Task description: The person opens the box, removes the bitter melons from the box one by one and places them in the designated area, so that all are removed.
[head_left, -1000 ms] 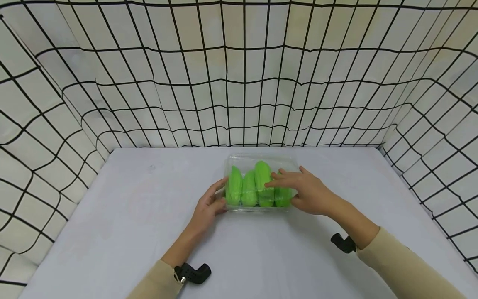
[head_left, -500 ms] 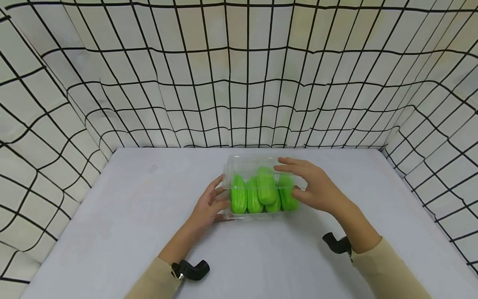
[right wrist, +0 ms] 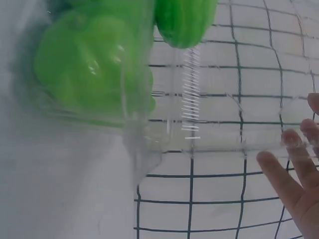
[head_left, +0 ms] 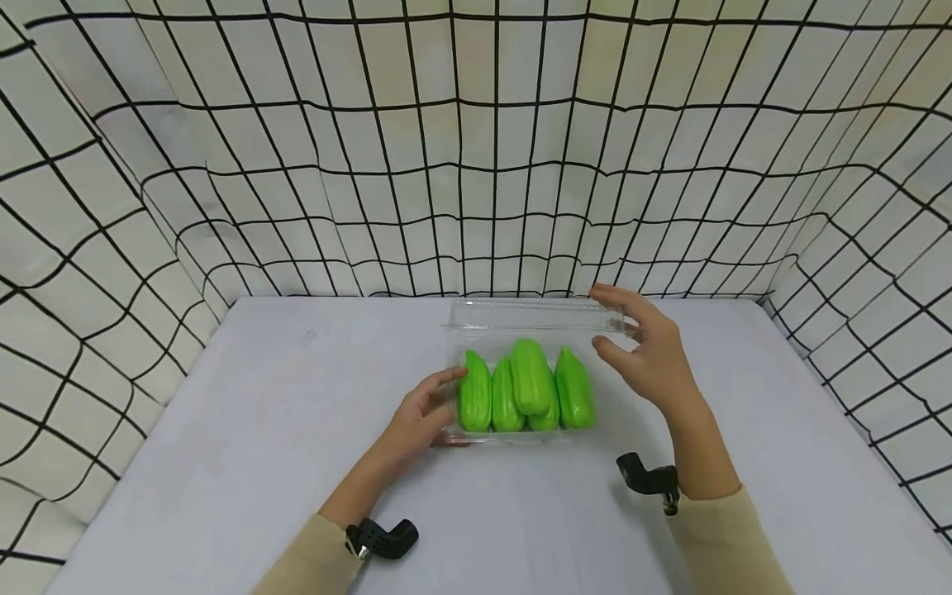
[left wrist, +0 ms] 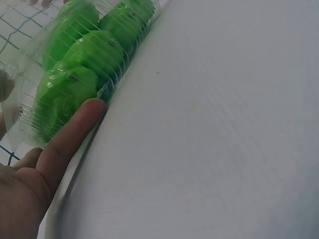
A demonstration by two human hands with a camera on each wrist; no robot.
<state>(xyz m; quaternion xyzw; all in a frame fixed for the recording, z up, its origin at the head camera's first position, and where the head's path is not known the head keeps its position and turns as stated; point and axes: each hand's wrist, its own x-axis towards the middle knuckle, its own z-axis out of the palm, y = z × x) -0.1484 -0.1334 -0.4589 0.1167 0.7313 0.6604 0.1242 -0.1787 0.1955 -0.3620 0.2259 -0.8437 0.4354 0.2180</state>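
Observation:
A clear plastic clamshell container (head_left: 521, 438) stands near the table's back, holding several plump, glossy green cucumber-shaped pieces (head_left: 531, 378). Its hinged lid (head_left: 521, 316) is raised along the back. At the container's left end, my left hand (head_left: 416, 421) holds the side, one finger over the rim and the thumb lower down; in the left wrist view a long digit (left wrist: 70, 139) lies along its lower edge. My right hand (head_left: 654, 355) is at the lid's right end, fingers spread and fairly straight. In the right wrist view its fingertips (right wrist: 269, 162) meet the lid's transparent edge.
A white cloth-covered table (head_left: 297, 413) carries the container. Black netting (head_left: 476, 190) hangs before white walls on the back and both sides. A black wrist camera mount sits on each wrist, the left mount (head_left: 390, 539) and the right mount (head_left: 647, 477).
The lid has swung up and back from over the green pieces. My right hand has moved up and away with it. My left hand stays at the container's left end.

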